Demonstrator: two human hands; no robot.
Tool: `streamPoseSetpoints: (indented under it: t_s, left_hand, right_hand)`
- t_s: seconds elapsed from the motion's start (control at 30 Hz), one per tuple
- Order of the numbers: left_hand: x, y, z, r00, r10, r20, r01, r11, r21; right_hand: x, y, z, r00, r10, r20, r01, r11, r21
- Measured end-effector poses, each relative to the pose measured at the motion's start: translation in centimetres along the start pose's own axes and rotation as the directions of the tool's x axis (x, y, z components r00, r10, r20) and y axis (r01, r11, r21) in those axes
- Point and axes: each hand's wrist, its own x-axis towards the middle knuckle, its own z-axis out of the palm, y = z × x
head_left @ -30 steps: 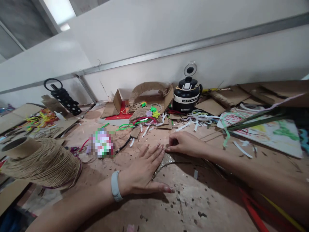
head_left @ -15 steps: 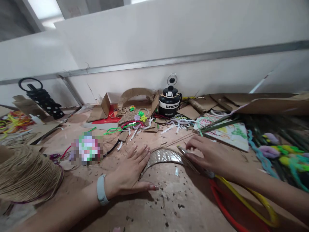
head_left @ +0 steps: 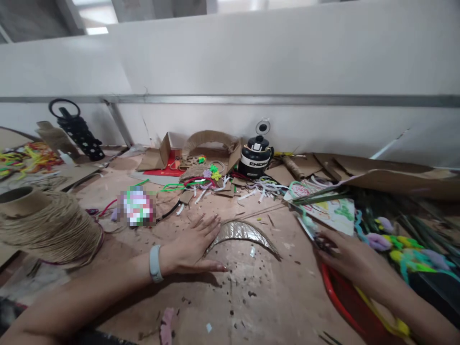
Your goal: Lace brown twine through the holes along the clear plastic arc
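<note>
My left hand (head_left: pixel 194 244) lies flat with fingers spread, its fingertips over the left end of a crescent-shaped cardboard piece (head_left: pixel 240 231). That piece is covered in shiny clear tape, and its right tip rests uncovered on the table. To the right, my right hand (head_left: pixel 334 249) is closed around the blade part of a pair of scissors (head_left: pixel 332 292) with red and yellow handles. The scissors' metal tip points up and left, apart from the crescent. A thin strand of twine (head_left: pixel 264 211) runs along the table behind the crescent.
A large twine cone (head_left: pixel 53 230) stands at the left. Behind are a black-and-white bottle (head_left: pixel 254 160), a twine-wrapped arch (head_left: pixel 210 139) and paper scraps (head_left: pixel 247 195). A painted sheet (head_left: pixel 325 211), pipe-cleaner flowers (head_left: pixel 406 247) and cardboard (head_left: pixel 398 184) lie to the right.
My right hand has moved right with the scissors, away from the crescent's right end, which now shows fully. My left hand stays on the crescent. The view has shifted slightly.
</note>
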Motion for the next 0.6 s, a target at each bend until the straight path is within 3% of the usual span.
streamPoseSetpoints:
  t_s: [0.07, 0.1, 0.23, 0.3, 0.37, 0.43, 0.6]
  left_hand:
    - [-0.1, 0.0, 0.2, 1.000, 0.012, -0.027, -0.012, 1.000, -0.013]
    - [-0.1, 0.0, 0.2, 0.999, 0.017, -0.042, -0.018, 1.000, -0.021]
    - [-0.1, 0.0, 0.3, 0.997, 0.019, -0.070, -0.023, 0.999, -0.045]
    - [0.0, 0.0, 0.2, 0.998, 0.016, -0.069, -0.020, 0.999, -0.051]
    - [0.0, 0.0, 0.3, 0.997, 0.021, -0.074, -0.025, 0.998, -0.049]
    - [0.0, -0.1, 0.5, 0.996, 0.030, -0.087, -0.034, 0.999, -0.041]
    - [0.0, -0.4, 1.1, 0.992, 0.037, -0.117, -0.038, 0.999, -0.004]
  right_hand:
    - [0.1, 1.4, -0.5, 0.998, 0.058, 0.018, -0.054, 0.985, -0.162]
    - [0.4, 1.4, -0.7, 0.998, 0.052, 0.022, -0.048, 0.986, -0.161]
    - [3.7, -2.5, -0.4, 0.985, -0.168, 0.040, 0.158, 0.971, 0.182]
    - [6.2, -5.3, 0.7, 0.957, -0.291, 0.007, 0.283, 0.934, 0.219]
    - [8.5, -7.2, 2.1, 0.921, -0.389, 0.013, 0.386, 0.917, 0.102]
    - [10.3, -7.9, 3.2, 0.919, -0.391, 0.053, 0.394, 0.915, -0.081]
    - [11.2, -6.0, 2.8, 0.941, -0.334, 0.059, 0.338, 0.905, -0.260]
